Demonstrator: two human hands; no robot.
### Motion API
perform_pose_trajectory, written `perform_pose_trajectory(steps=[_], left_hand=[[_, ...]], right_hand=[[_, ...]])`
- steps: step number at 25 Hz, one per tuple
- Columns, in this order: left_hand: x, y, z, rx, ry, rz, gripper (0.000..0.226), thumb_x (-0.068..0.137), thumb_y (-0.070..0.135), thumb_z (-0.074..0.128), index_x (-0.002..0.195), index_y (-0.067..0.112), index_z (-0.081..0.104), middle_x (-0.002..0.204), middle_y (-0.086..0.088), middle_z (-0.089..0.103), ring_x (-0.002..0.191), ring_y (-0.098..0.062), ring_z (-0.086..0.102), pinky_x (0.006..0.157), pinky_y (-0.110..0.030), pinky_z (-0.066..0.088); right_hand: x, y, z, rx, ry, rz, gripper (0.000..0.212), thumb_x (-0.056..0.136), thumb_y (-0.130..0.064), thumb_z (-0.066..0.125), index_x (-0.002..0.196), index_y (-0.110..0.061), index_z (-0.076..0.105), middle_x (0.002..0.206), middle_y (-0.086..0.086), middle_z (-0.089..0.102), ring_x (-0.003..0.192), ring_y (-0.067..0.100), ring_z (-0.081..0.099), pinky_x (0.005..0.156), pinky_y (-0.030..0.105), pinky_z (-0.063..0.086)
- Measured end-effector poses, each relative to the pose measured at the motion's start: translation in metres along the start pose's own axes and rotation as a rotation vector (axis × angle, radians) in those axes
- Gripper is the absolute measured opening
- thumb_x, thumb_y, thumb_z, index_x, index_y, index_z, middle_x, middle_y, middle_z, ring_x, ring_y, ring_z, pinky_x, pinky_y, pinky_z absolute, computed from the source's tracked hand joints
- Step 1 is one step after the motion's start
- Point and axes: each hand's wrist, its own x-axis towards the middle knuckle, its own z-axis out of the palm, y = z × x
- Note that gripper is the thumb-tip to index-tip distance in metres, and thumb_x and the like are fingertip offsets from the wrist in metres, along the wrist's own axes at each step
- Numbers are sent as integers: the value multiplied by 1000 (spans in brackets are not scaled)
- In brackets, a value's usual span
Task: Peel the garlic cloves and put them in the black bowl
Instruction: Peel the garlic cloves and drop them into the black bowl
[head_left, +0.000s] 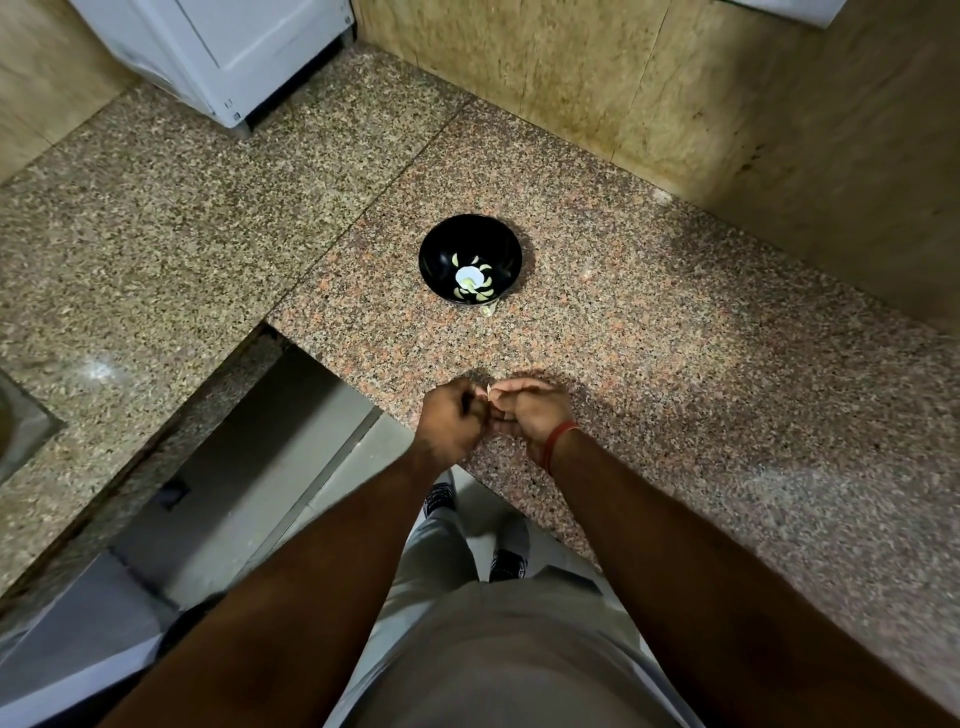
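A black bowl (470, 239) stands on the granite counter (675, 364), with several peeled garlic cloves (485, 295) lying in its bottom. One pale scrap or clove (487, 310) lies on the counter against the bowl's near rim. Near the counter's front edge my two hands meet. My left hand (451, 421) is curled into a fist and my right hand (530, 408) curls toward it. Both pinch a small garlic clove (491, 392), of which only a pale tip shows between the fingers.
A white appliance (234, 57) stands at the back left. A steel sink edge (21, 421) shows at the far left. Tiled walls (675, 88) close off the back and right. A gap in the counter (291, 415) opens left of my hands.
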Motion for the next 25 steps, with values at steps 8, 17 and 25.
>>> perform_pose_trajectory(steps=[8,17,25], left_hand=[[4,5,2,-37,-32,-4,9,102,8,55,96,8,62,73,-3,61,54,-12,51,42,-16,38],[11,3,0,54,70,-89,23,95,0,59,89,19,72,83,1,71,68,-16,67,53,-19,52],[3,9,7,-43,57,2,11,90,2,72,88,12,73,75,2,70,54,1,59,50,-12,43]], right_hand=[[-2,4,-16,-87,-65,-126,18,84,13,69,93,-2,74,99,22,74,81,29,71,72,38,63],[2,7,-24,19,-21,-182,17,86,8,71,102,3,72,93,19,76,76,26,74,70,36,64],[7,14,-29,-139,-60,-233,11,89,7,68,98,3,73,93,26,73,75,29,69,77,49,63]])
